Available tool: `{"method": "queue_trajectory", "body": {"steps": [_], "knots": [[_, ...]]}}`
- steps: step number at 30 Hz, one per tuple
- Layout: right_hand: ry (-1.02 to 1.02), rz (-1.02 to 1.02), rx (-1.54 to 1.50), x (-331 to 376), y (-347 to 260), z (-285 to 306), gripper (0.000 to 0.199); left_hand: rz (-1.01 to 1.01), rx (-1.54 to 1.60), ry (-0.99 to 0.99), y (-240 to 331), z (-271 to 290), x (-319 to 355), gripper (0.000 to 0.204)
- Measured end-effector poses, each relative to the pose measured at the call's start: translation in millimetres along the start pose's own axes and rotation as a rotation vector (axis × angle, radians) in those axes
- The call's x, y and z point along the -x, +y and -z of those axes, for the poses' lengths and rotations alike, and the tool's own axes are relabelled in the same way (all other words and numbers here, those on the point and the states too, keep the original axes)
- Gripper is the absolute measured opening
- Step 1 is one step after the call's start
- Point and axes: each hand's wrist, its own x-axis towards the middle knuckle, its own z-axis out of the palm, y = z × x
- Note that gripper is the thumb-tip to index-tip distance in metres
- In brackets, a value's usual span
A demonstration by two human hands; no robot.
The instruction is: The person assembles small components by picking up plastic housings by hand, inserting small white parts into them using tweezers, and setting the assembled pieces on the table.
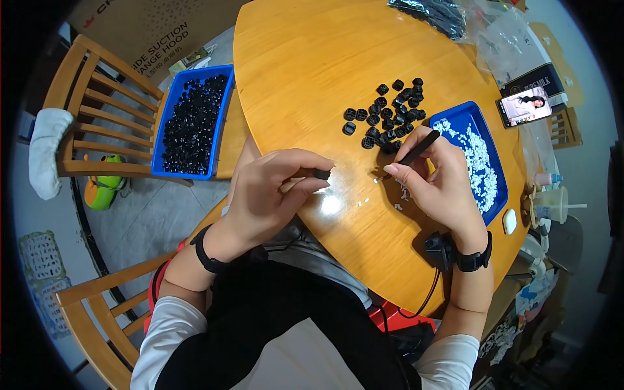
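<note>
My left hand (263, 192) is over the table's near edge, its thumb and fingers pinching a small black block-shaped piece (321, 174). To its right, my right hand (445, 185) grips a slim black pen-shaped tool (419, 148), whose lower end is partly hidden by the fingers. Beyond both hands lies a loose cluster of small black cube-like pieces (387, 124). A few tiny white bits (364, 201) are scattered on the wood between and below my hands. Beside my right hand is a blue tray (500, 185) holding many small white parts (478, 159).
A blue bin (156, 146) full of black pieces sits on a wooden chair (117, 168) at left. The round-edged wooden table (305, 58) bears a phone (525, 106), a white case (509, 221), a cup (549, 205), plastic bags (500, 39) and a cabled black device (439, 250).
</note>
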Motion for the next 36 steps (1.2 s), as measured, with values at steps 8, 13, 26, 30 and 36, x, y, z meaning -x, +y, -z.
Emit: {"method": "queue_trajectory", "body": {"steps": [8,13,26,30,36], "knots": [[-0.006,-0.015,-0.039,0.9,-3.9,2.6,0.02,0.052,0.15,0.003,1.6,-16.1,0.4,0.025],[0.11,0.113,-0.283,4.8,-4.1,2.8,0.015,-0.048,0.164,-0.044,4.2,-20.2,-5.0,0.025],[0.101,0.31,-0.063,13.3,-31.2,1.9,0.012,-0.148,0.098,-0.058,4.9,-29.6,-4.5,0.026],[0.101,0.312,-0.048,13.8,-33.7,1.3,0.011,-0.11,0.12,-0.099,6.1,-29.2,-1.4,0.026],[0.087,0.342,-0.006,12.9,-34.1,2.3,0.011,0.042,0.161,-0.128,16.0,-26.5,0.1,0.025]]}}
